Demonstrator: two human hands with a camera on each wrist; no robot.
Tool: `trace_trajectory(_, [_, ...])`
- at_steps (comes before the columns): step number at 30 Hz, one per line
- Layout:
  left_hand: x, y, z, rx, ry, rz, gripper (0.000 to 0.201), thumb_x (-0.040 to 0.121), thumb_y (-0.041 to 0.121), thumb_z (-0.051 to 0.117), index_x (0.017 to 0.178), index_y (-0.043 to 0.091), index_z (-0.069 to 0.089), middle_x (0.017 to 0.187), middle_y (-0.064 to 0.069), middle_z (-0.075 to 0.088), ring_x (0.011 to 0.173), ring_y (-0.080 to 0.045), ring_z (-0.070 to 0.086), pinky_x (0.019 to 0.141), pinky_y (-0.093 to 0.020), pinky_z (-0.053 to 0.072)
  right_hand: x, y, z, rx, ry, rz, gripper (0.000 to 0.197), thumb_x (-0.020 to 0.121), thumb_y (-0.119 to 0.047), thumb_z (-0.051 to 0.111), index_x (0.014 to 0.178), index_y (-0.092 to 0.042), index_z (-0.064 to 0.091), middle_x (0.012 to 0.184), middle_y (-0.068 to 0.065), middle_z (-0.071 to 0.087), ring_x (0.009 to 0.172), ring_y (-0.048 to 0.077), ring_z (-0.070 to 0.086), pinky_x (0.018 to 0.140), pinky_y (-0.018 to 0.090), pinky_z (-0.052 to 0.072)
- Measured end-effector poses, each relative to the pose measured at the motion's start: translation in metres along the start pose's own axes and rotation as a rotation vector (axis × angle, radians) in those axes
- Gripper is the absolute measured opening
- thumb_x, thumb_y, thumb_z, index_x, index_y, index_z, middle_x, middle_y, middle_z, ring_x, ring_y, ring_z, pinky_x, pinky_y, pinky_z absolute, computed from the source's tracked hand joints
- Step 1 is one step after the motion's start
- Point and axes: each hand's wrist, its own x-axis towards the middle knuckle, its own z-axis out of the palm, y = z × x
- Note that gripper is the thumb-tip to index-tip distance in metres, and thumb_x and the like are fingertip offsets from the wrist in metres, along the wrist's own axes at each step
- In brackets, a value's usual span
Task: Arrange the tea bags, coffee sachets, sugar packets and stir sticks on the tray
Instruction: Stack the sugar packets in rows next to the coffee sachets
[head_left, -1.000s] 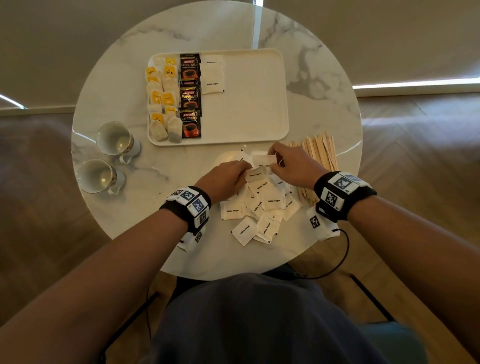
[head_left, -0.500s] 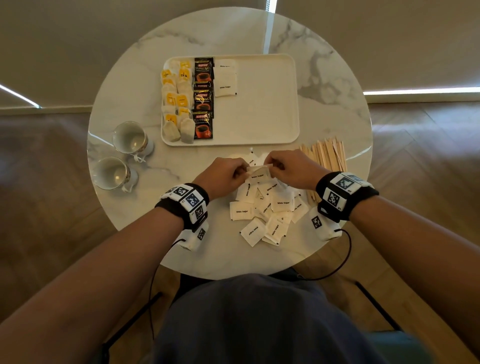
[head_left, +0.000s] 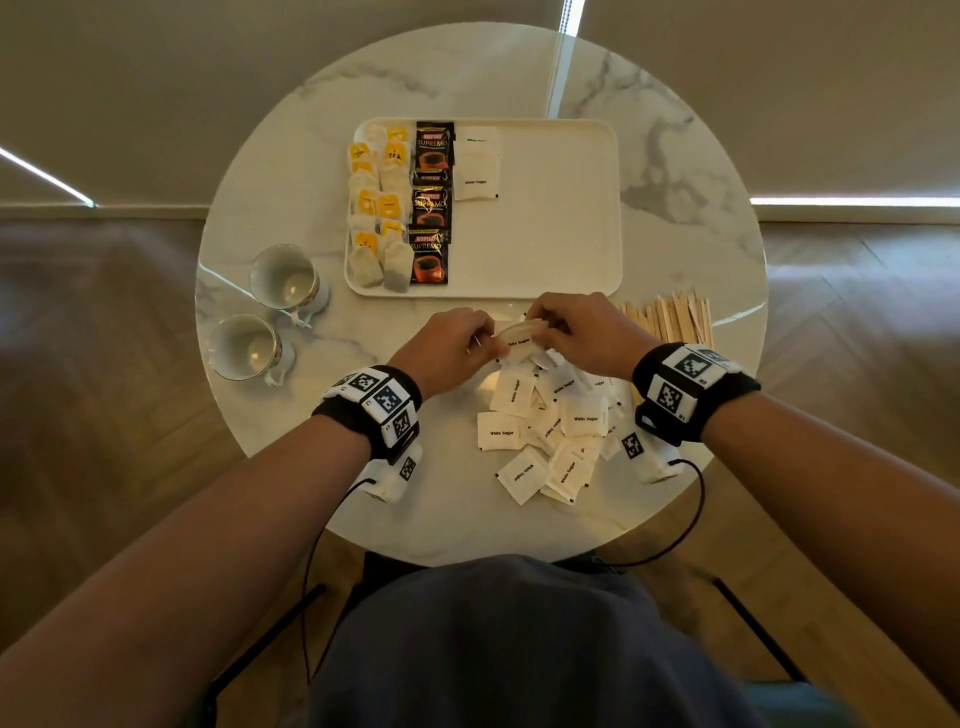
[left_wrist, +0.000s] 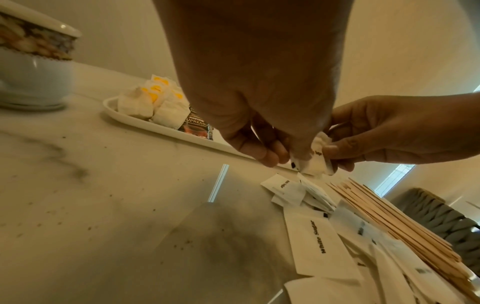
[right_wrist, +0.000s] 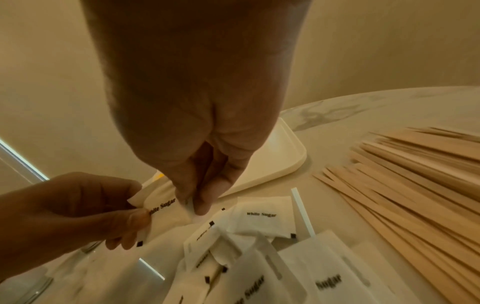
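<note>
My left hand (head_left: 475, 338) and right hand (head_left: 545, 325) pinch opposite ends of a small stack of white sugar packets (head_left: 519, 338), lifted just above the table in front of the cream tray (head_left: 566, 249). The same stack (right_wrist: 166, 209) shows between both hands in the right wrist view, and the stack (left_wrist: 315, 162) also in the left wrist view. On the tray lie tea bags (head_left: 376, 208), coffee sachets (head_left: 431, 202) and sugar packets (head_left: 475, 169) in columns at its left. A loose pile of sugar packets (head_left: 550, 431) lies under my hands. Wooden stir sticks (head_left: 670, 319) lie right of it.
Two cups (head_left: 283, 280) (head_left: 244, 348) stand on the round marble table (head_left: 675, 156) left of the tray. The right half of the tray is bare. The table's near edge is close to the packet pile. A cable hangs from my right wrist.
Both hands have come together and lifted a small stack of sugar packets off the pile, holding it between them a little nearer the tray.
</note>
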Motion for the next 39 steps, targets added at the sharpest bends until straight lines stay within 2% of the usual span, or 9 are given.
trace_trajectory(3, [0.004, -0.004, -0.003, 0.009, 0.023, 0.021, 0.022, 0.095, 0.032, 0.063, 0.083, 0.014, 0.062, 0.075, 0.001, 0.056, 0.067, -0.014, 0.049, 0.059, -0.026, 0.032, 0.008, -0.003, -0.005, -0.013, -0.011, -0.013, 0.011, 0.093, -0.021, 0.064, 0.103, -0.019, 0.066, 0.086, -0.003, 0.069, 0.082, 0.016, 0.064, 0.079, 0.035, 0.053])
trace_trajectory(6, [0.010, -0.006, -0.010, 0.002, 0.044, 0.013, 0.021, 0.095, 0.030, 0.062, 0.088, 0.010, 0.065, 0.077, -0.001, 0.058, 0.067, -0.016, 0.051, 0.059, -0.026, 0.033, 0.020, -0.008, -0.012, -0.017, -0.018, -0.002, 0.016, 0.095, -0.032, 0.062, 0.105, -0.019, 0.066, 0.088, -0.001, 0.070, 0.084, 0.018, 0.065, 0.080, 0.033, 0.053])
trace_trajectory(9, [0.019, -0.008, -0.017, -0.018, 0.077, 0.002, 0.022, 0.095, 0.032, 0.061, 0.096, 0.011, 0.066, 0.084, -0.002, 0.060, 0.072, -0.015, 0.054, 0.063, -0.026, 0.040, 0.039, -0.010, -0.023, -0.046, -0.019, -0.009, 0.017, 0.098, -0.032, 0.057, 0.105, -0.019, 0.067, 0.090, 0.000, 0.070, 0.085, 0.018, 0.065, 0.079, 0.032, 0.053])
trace_trajectory(12, [0.031, -0.017, -0.024, -0.066, 0.112, -0.050, 0.024, 0.094, 0.035, 0.063, 0.107, 0.015, 0.064, 0.097, 0.002, 0.056, 0.074, -0.010, 0.056, 0.067, -0.020, 0.043, 0.064, -0.010, -0.036, -0.088, 0.025, -0.002, 0.017, 0.099, -0.028, 0.055, 0.105, -0.016, 0.066, 0.093, -0.002, 0.066, 0.085, 0.018, 0.061, 0.074, 0.025, 0.046])
trace_trajectory(16, [0.042, -0.037, -0.026, -0.007, 0.091, -0.108, 0.021, 0.093, 0.024, 0.065, 0.111, 0.014, 0.064, 0.108, -0.001, 0.051, 0.078, -0.013, 0.054, 0.079, -0.023, 0.044, 0.106, -0.010, -0.052, -0.134, 0.106, 0.013, 0.019, 0.099, -0.026, 0.055, 0.104, -0.013, 0.066, 0.090, -0.004, 0.061, 0.079, 0.014, 0.054, 0.065, 0.016, 0.035])
trace_trajectory(21, [0.049, -0.051, -0.025, 0.037, 0.070, -0.036, 0.012, 0.093, 0.017, 0.060, 0.103, 0.012, 0.066, 0.104, -0.002, 0.054, 0.082, -0.010, 0.049, 0.079, -0.025, 0.046, 0.158, -0.006, -0.054, -0.158, 0.092, 0.023, 0.018, 0.097, -0.026, 0.056, 0.103, -0.012, 0.067, 0.093, -0.001, 0.064, 0.086, 0.017, 0.056, 0.082, 0.027, 0.044])
trace_trajectory(23, [0.051, -0.055, -0.025, 0.028, 0.072, -0.015, 0.011, 0.093, 0.016, 0.060, 0.101, 0.013, 0.066, 0.102, -0.001, 0.054, 0.084, -0.010, 0.050, 0.079, -0.028, 0.049, 0.175, -0.003, -0.052, -0.156, 0.077, 0.042, 0.017, 0.097, -0.025, 0.057, 0.103, -0.013, 0.068, 0.094, -0.001, 0.065, 0.089, 0.018, 0.057, 0.084, 0.027, 0.043])
trace_trajectory(32, [0.052, -0.066, -0.019, -0.005, 0.090, 0.048, 0.011, 0.092, 0.013, 0.060, 0.101, 0.011, 0.066, 0.102, -0.006, 0.057, 0.083, -0.012, 0.053, 0.074, -0.032, 0.053, 0.209, 0.004, -0.041, -0.102, 0.090, 0.114, 0.020, 0.095, -0.020, 0.057, 0.113, -0.013, 0.060, 0.104, 0.006, 0.064, 0.092, 0.021, 0.058, 0.080, 0.027, 0.042])
trace_trajectory(39, [0.050, -0.068, -0.015, -0.024, 0.123, 0.074, 0.009, 0.091, 0.012, 0.062, 0.099, 0.011, 0.067, 0.099, -0.006, 0.056, 0.081, -0.010, 0.050, 0.071, -0.027, 0.051, 0.200, 0.006, -0.035, -0.088, 0.134, 0.083, 0.039, 0.082, -0.026, 0.069, 0.114, -0.015, 0.050, 0.118, 0.009, 0.045, 0.079, 0.020, 0.051, 0.075, 0.030, 0.048])
